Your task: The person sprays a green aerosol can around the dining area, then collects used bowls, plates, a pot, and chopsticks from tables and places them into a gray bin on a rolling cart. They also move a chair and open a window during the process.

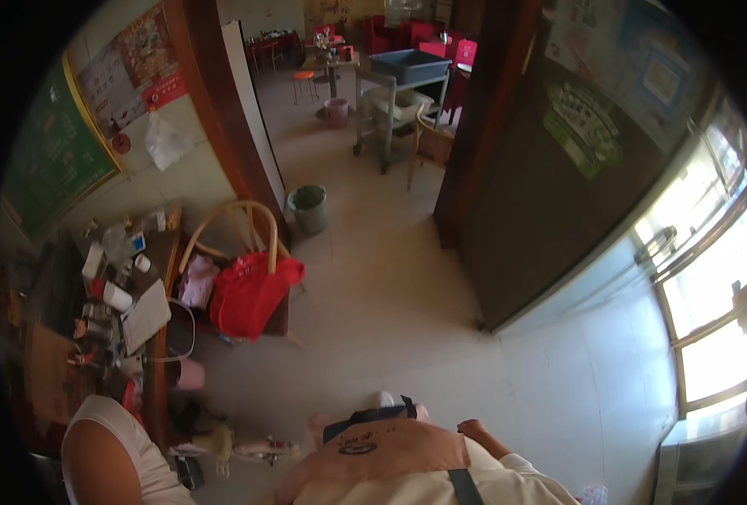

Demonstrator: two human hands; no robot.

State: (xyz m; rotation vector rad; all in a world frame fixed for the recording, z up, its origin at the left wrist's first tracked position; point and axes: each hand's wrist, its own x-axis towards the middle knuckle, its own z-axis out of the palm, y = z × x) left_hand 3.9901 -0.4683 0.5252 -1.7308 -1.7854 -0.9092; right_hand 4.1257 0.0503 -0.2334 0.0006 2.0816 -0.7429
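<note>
My right hand [472, 429] hangs low beside the brown apron [392, 445] on my front. No object shows in it, and its fingers are too small and blurred to tell whether they are closed. My left hand is out of view. At the lower left is a bent arm in a cream sleeve [149, 457]; whose it is cannot be told. Before me runs a pale tiled floor [373, 303] to a doorway. A white shoe tip [384, 399] shows beyond the apron.
A cluttered desk [170, 265] stands left, beside a wooden chair [272, 233] bearing a red cloth [250, 297]. A green bucket [309, 211] is by the doorway. Beyond it stands a trolley [387, 107] with a grey tub [411, 66]. A dark door panel [525, 221] rises right.
</note>
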